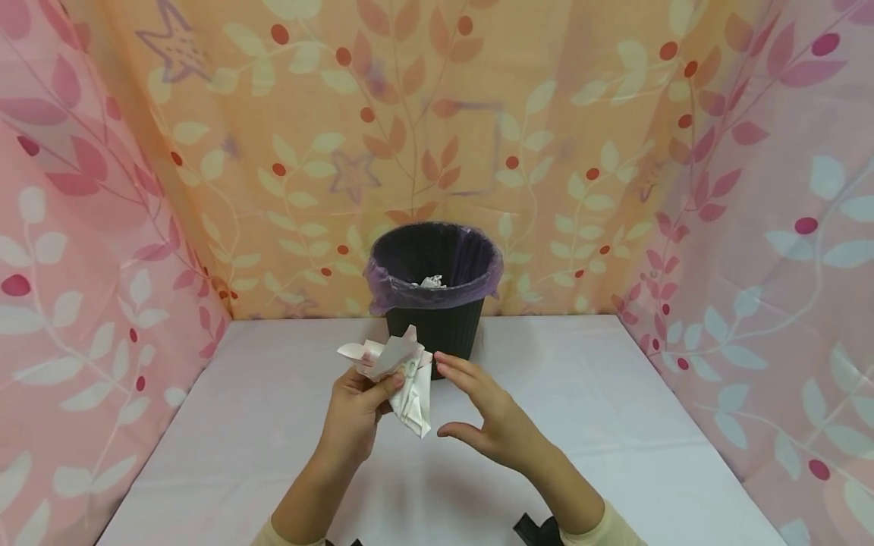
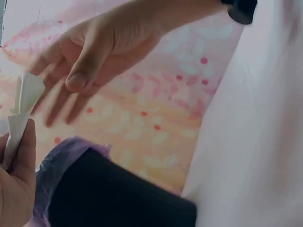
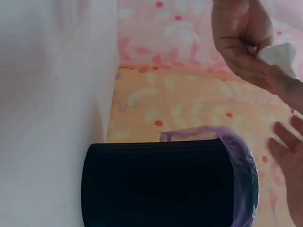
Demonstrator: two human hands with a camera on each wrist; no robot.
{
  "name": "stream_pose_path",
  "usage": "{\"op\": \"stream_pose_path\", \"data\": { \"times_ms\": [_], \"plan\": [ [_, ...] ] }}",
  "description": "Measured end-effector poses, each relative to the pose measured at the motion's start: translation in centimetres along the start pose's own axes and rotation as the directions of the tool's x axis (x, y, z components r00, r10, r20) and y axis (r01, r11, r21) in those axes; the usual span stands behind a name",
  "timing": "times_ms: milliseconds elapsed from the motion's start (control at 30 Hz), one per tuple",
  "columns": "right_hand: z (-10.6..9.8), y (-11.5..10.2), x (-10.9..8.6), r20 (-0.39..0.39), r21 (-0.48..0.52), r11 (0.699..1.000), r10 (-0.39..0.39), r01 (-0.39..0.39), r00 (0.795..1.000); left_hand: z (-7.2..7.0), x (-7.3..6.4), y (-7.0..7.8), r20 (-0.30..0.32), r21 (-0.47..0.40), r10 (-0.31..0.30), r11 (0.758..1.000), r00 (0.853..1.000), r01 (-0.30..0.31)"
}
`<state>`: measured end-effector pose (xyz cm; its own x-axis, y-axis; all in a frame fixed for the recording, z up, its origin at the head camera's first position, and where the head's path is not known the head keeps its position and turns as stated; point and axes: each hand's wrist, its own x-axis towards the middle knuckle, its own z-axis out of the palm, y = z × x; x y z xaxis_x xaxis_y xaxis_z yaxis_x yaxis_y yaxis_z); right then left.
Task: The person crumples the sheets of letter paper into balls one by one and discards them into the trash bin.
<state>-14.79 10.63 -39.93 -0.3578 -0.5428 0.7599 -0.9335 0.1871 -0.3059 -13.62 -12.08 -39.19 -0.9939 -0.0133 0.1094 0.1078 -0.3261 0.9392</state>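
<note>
My left hand (image 1: 355, 413) pinches a crumpled, folded piece of white paper (image 1: 413, 398) between thumb and fingers, in front of the bin. Loose flaps with faint pink print stick up from its top. Just to the right, my right hand (image 1: 501, 421) is spread, thumb apart from the fingers, and holds nothing. Its fingertips are close to the paper's right edge; whether they touch it I cannot tell. In the left wrist view only part of the paper (image 2: 23, 99) shows. The right wrist view shows the paper (image 3: 279, 56) partly behind the left thumb.
Behind the hands a black bin (image 1: 437, 326) stands at the table's back edge, lined with a purple bag (image 1: 437, 297). Crumpled white paper (image 1: 432, 281) lies inside it. Patterned cloth (image 1: 410, 114) hangs around the white table (image 1: 259, 425) at the back and sides.
</note>
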Motion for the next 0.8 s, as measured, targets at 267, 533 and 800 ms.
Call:
{"op": "stream_pose_path", "data": {
  "times_ms": [267, 533, 800],
  "plan": [
    [0.7, 1.3, 0.1, -0.211, -0.226, 0.938, -0.311, 0.264, 0.926, 1.3, -0.6, -1.5, 0.081, 0.062, -0.054, 0.997, 0.995, 0.049],
    [0.5, 0.1, -0.8, -0.279, 0.171, 0.953, 0.292, -0.252, 0.915, 2.2, -1.3, -2.1, 0.247, 0.338, 0.094, 0.925, 0.965, -0.176],
    [-0.5, -1.0, -0.1, -0.086, 0.401, 0.693, 0.680, -0.599, 0.728, 1.8, -1.1, -2.6, 0.486, 0.162, 0.113, 0.963, 0.867, -0.217]
  ]
}}
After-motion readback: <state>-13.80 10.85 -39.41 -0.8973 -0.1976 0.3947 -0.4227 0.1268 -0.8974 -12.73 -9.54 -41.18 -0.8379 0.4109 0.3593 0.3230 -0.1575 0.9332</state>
